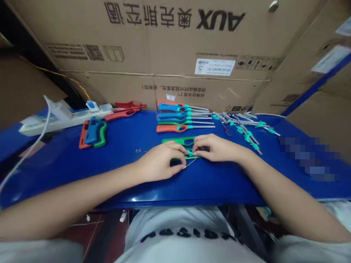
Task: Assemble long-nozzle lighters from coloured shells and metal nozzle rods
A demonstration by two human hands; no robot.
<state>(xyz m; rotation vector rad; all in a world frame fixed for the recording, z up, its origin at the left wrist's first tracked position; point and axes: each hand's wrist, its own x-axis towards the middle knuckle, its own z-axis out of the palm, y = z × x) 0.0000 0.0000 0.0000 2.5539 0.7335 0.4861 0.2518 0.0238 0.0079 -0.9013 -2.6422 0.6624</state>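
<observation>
The left hand (163, 160) pinches a wire (192, 162); the right hand (212, 148) curls onto a teal piece (189, 152), grip unclear. Both parts lie before the green shell (173, 141), fingers hiding any seating. Beyond the shell: lighters (170, 128); leftward, handles (93, 132); rightward, rods (251, 136).

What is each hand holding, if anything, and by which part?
The left hand appears to pinch the wire by its visible near end. The right hand is at the right end of the teal piece; whether it grips that cannot be told.
</observation>
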